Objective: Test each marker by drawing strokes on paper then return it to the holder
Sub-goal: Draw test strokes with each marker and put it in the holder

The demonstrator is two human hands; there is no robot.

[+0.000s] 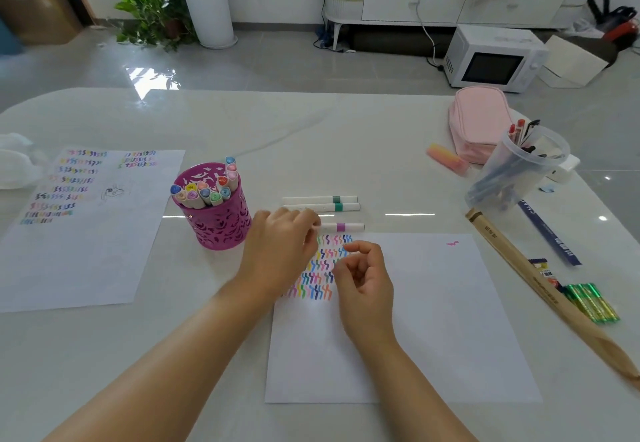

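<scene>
Starting nearest you, the sheet of paper point(433, 320) lies flat on the tabletop point(346, 150), with rows of coloured test strokes point(317, 280) packed into its far-left corner. Your right hand point(365, 279) hovers over those strokes with a slack grip: fingers loosely curled, thumb near the forefinger, nothing visible between them. Your left hand point(280, 247) sits just to its left and a little farther out, knuckles up, its fingertips point(311, 221) laid over the left end of the purple-banded marker point(341, 227). The fingers hide the contact, so you cannot tell whether that grip has closed on the barrel or only touches it. The marker lies just beyond the paper's far edge and roughly parallel to it, its long axis running left to right. Its coloured band is toward the right end, which points away from the holder point(221, 230). The left hand is plainly the nearer one, already at the marker's near end. The purple holder stands upright just to that hand's left, crowded with capped markers point(204, 192), so a return would likely mean lifting the marker, swinging it leftward and tipping it upright. Beyond it, two green-banded markers point(322, 206) lie side by side on the same left-right axis. Farther off are a filled sheet point(86, 233) at left, and a clear cup of pens point(519, 171) and a pink pencil case point(479, 119) at right.
</scene>
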